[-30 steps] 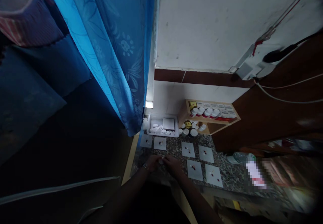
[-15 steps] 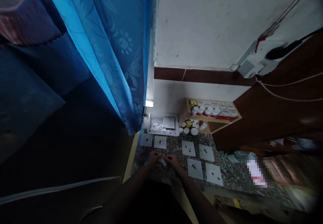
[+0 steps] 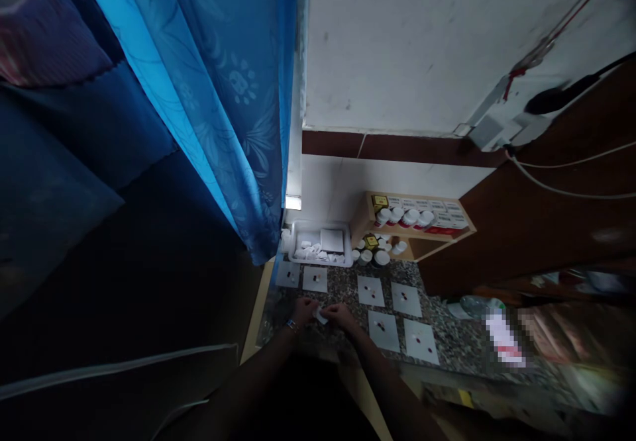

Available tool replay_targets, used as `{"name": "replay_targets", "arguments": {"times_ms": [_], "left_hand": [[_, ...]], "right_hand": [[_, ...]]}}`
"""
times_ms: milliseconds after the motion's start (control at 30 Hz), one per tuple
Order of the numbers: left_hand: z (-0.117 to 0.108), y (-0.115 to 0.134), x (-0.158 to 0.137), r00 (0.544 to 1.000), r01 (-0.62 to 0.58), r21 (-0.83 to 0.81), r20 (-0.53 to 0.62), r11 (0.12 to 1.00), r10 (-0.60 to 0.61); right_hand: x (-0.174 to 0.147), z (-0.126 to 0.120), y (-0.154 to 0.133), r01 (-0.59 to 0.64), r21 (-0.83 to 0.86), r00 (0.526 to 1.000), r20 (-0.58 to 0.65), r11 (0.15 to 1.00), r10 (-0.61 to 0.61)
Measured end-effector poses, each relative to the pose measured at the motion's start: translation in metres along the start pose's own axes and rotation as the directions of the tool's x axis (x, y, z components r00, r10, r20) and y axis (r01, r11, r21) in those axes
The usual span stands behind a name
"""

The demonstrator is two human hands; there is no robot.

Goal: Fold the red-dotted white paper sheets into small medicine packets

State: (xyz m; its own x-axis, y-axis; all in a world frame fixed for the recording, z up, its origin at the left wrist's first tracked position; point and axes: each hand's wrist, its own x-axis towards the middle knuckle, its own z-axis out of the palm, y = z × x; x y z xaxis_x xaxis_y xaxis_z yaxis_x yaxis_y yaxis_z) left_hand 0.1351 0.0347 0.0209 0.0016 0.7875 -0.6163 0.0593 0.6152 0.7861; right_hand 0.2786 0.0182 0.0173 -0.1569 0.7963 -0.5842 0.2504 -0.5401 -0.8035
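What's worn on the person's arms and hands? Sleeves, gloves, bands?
Left grip and right grip: ungloved human hands. Shiny band on the left wrist, bracelet or watch unclear; none visible on the right. No sleeves visible on the forearms.

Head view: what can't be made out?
White paper between left hand and right hand: contents, if any; head view, partly covered by the hands.
Pills: markings; head view, too small.
White boxes: fine print; head view, too small.
Curtain: top; head view, cut off by upper edge.
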Motion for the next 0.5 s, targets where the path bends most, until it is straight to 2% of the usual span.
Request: {"name": "replay_targets", "arguments": {"times_ms": [133,267,400,500], "left_hand": [[-0.001,0.009,0.001,1.000,-0.019,0.075,-0.007,0.997,0.020],[-0.001,0.015,-0.004,1.000,-0.017,0.064,-0.008,0.998,0.018],[-0.003,0.022,-0.009,0.987,0.101,-0.103,0.137,0.990,-0.086],[-0.008,0.030,-0.010,0.961,0.191,-0.175,0.233,0.966,-0.148]], "right_hand": [[-0.001,-0.003,0.000,-0.042,-0.025,0.996,0.079,0.999,0.044],[-0.001,-0.003,-0.005,0.015,-0.044,0.999,0.034,0.999,-0.013],[-0.005,0.003,-0.006,0.081,-0.067,0.994,-0.074,0.994,-0.085],[-0.015,0.005,-0.004,0.244,-0.148,0.954,-0.142,0.958,-0.265]]}}
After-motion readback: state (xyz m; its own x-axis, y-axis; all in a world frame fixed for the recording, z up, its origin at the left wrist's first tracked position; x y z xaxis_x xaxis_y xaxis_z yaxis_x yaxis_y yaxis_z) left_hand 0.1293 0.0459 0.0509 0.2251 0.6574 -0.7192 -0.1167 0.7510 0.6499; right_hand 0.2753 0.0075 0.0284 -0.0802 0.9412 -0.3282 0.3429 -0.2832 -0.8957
